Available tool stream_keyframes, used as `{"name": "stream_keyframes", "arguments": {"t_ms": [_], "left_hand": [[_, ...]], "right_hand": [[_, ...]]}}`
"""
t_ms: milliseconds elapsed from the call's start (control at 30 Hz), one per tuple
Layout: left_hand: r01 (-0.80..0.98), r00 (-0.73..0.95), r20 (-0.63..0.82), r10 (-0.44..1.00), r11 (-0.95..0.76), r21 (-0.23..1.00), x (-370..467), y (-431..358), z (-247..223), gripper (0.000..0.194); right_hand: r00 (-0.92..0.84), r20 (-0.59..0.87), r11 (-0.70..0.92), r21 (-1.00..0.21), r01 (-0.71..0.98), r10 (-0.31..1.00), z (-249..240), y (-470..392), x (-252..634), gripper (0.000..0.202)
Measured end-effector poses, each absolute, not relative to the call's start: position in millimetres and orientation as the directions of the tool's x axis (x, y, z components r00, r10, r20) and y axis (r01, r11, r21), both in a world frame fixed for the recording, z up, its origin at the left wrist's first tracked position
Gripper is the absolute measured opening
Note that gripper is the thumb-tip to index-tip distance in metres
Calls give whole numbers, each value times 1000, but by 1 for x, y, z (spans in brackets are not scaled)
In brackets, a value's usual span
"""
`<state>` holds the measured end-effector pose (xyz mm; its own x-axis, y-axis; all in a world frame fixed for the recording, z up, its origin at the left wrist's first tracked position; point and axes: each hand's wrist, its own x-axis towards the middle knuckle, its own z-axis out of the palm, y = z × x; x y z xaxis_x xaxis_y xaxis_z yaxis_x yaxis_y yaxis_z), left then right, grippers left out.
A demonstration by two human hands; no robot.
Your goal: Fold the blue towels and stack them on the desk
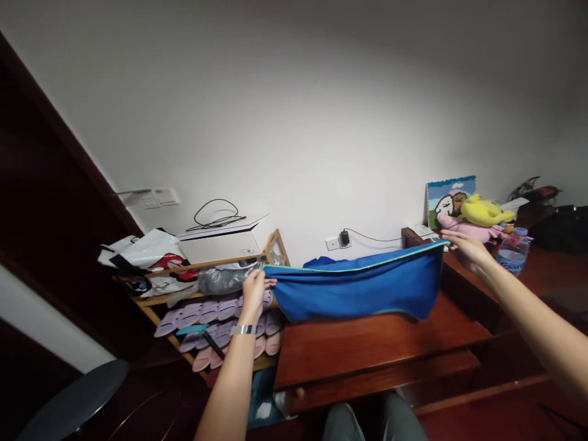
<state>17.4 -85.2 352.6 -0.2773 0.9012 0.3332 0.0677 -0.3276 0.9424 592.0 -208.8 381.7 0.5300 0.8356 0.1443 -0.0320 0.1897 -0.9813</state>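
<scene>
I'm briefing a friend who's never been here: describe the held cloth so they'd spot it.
Find the brown wooden table by the white wall. Over it, the left hand and right hand stretch a blue cloth. Its bright green edging and broad hanging span set it apart from the yellow plush toy at right.

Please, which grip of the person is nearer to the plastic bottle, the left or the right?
Right. The right grip appears just left of the plastic bottle; the left grip is much farther from it, at the opposite end of the blue cloth.
</scene>
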Motion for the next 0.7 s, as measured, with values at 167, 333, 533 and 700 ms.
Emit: {"name": "stream_keyframes", "arguments": {"t_ms": [167, 333, 533, 700], "left_hand": [[86, -315, 409, 856, -403, 911, -6, -105, 321, 30], [308, -212, 350, 912, -278, 910, -24, -131, 208, 35], [516, -169, 227, 959, -110, 850, -8, -165, 88, 22], [612, -131, 203, 970, -82, 786, -11, -185, 55, 16]], "right_hand": [[555, 188, 175, -982, 76, 811, 358, -226, 601, 41], [542, 90, 30, -993, 118, 836, 231, -245, 609, 39], [505, -3, -162, -949, 272, 863, 73, -250, 588, 29], [549, 65, -216, -876, 432, 833, 38, -262, 578, 34]]}}
